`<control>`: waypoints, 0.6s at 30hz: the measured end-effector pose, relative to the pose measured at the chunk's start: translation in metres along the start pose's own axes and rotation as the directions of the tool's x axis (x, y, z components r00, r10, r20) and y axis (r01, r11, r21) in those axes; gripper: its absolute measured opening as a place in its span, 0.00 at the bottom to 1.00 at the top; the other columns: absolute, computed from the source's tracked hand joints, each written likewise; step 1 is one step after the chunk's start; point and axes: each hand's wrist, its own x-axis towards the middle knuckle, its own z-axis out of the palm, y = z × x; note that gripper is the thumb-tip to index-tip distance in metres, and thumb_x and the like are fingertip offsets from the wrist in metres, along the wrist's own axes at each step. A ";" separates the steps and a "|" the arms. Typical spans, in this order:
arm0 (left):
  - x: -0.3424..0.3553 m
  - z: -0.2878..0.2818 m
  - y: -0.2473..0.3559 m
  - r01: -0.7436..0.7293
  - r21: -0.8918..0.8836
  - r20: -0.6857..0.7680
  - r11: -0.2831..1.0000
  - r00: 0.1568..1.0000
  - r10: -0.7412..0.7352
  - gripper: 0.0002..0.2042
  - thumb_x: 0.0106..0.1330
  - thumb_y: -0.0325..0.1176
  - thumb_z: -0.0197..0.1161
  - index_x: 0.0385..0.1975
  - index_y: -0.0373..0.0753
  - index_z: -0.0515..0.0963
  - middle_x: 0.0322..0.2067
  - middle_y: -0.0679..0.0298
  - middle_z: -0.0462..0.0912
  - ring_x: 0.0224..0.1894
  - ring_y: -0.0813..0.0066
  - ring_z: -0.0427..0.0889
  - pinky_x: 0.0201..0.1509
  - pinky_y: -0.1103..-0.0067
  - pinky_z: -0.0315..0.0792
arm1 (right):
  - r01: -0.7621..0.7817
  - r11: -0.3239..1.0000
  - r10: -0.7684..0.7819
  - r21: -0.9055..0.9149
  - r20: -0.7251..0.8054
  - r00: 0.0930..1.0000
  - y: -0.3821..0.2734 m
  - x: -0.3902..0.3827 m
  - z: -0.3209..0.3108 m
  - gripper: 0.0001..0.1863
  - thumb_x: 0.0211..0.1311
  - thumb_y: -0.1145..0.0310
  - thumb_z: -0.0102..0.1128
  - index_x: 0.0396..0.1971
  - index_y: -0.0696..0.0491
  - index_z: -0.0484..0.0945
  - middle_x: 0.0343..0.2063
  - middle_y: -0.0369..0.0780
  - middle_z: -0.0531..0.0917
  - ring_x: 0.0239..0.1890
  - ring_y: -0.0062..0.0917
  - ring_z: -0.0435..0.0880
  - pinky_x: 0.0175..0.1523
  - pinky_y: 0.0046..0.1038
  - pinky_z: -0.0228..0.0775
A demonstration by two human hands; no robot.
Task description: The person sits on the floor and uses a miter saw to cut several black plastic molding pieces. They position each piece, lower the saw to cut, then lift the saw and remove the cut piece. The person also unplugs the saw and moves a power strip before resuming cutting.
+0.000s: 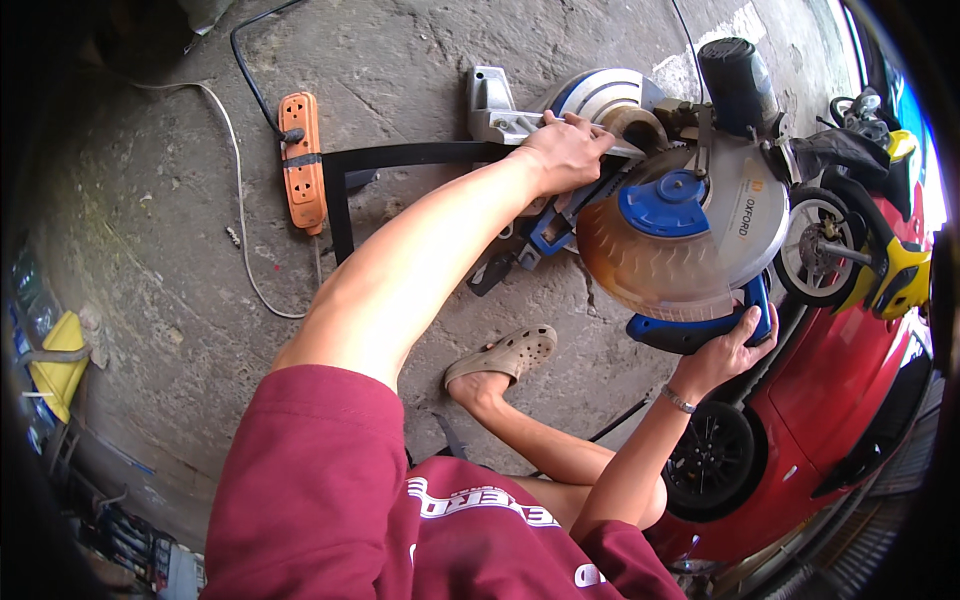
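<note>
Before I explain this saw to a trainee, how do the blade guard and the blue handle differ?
The blade guard is partly see-through with an amber tint; the blue handle looks opaque. The guard is a broad, rounded shell, while the handle is narrower and elongated. The right hand grips the handle; neither hand grips the guard. Both belong to the same saw.

At the miter saw [662, 207], the left hand [567, 157] hides part of the black frame [420, 153], and the right hand [727, 352] covers some handle [682, 335]. Near the miter saw, the red car [830, 365] is cut off; clutter [36, 288] well apart from it, possibly bottles, is too blurred to tell.
</note>
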 end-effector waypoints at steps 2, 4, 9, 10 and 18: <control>0.000 0.000 0.000 0.015 0.012 -0.025 1.000 1.000 -0.015 0.12 0.67 0.36 0.55 0.37 0.39 0.84 0.48 0.54 0.73 0.49 0.45 0.79 0.41 0.49 0.81 | 0.012 1.000 -0.012 -0.023 0.000 1.000 0.002 0.000 0.000 0.15 0.75 0.65 0.51 0.55 0.55 0.66 0.33 0.41 0.82 0.36 0.21 0.80 0.45 0.23 0.71; 0.000 -0.002 0.000 -0.004 0.015 -0.021 1.000 1.000 0.004 0.12 0.66 0.36 0.55 0.37 0.39 0.85 0.47 0.54 0.73 0.48 0.46 0.80 0.41 0.49 0.82 | 0.023 0.999 -0.023 -0.033 -0.003 1.000 0.004 0.000 -0.002 0.15 0.75 0.65 0.51 0.55 0.55 0.66 0.33 0.42 0.82 0.36 0.21 0.80 0.46 0.23 0.72; -0.001 -0.004 -0.001 -0.011 0.029 -0.034 1.000 0.999 0.012 0.11 0.65 0.35 0.55 0.35 0.41 0.85 0.47 0.55 0.74 0.47 0.47 0.80 0.40 0.49 0.82 | 0.036 0.999 -0.037 -0.020 -0.010 0.999 0.002 -0.003 0.002 0.15 0.75 0.66 0.50 0.55 0.55 0.66 0.33 0.42 0.81 0.36 0.22 0.80 0.47 0.24 0.72; -0.001 -0.004 -0.001 -0.007 0.027 -0.029 1.000 1.000 0.007 0.11 0.65 0.35 0.55 0.35 0.41 0.85 0.47 0.55 0.74 0.47 0.47 0.80 0.40 0.49 0.82 | 0.034 0.999 -0.035 -0.013 -0.011 0.999 0.002 -0.004 0.002 0.15 0.75 0.66 0.50 0.55 0.55 0.66 0.34 0.42 0.81 0.36 0.22 0.80 0.47 0.24 0.73; -0.001 -0.003 0.000 -0.010 0.025 -0.028 1.000 1.000 0.011 0.10 0.65 0.35 0.56 0.34 0.43 0.85 0.46 0.56 0.74 0.47 0.49 0.81 0.42 0.49 0.82 | 0.065 0.997 -0.066 -0.035 -0.019 0.998 0.006 -0.006 0.002 0.15 0.74 0.66 0.51 0.54 0.56 0.66 0.36 0.43 0.80 0.36 0.22 0.80 0.47 0.24 0.73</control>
